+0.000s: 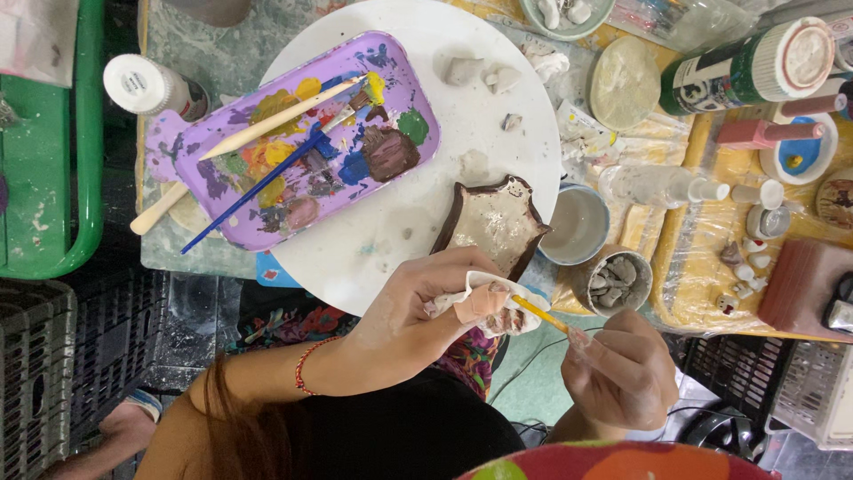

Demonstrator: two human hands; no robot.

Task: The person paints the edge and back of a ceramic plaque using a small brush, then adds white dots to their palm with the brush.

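Left hand (418,307) fingers curled tight round small white clay figurine (498,311), held in mid-air off the near rim of round white board (391,240); right hand (622,369) pinches thin yellow-handled brush (542,316), tip on figurine; risks: slip drops piece to floor, no table under; wet paint smears on thumb; brown cat-shaped clay dish (498,222) just beside; elbow room tight.

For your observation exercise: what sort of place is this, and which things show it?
Probably a craft or pottery-painting studio: a purple paint palette smeared with colours, brushes lying on it, and an unfinished clay dish on the white round board.
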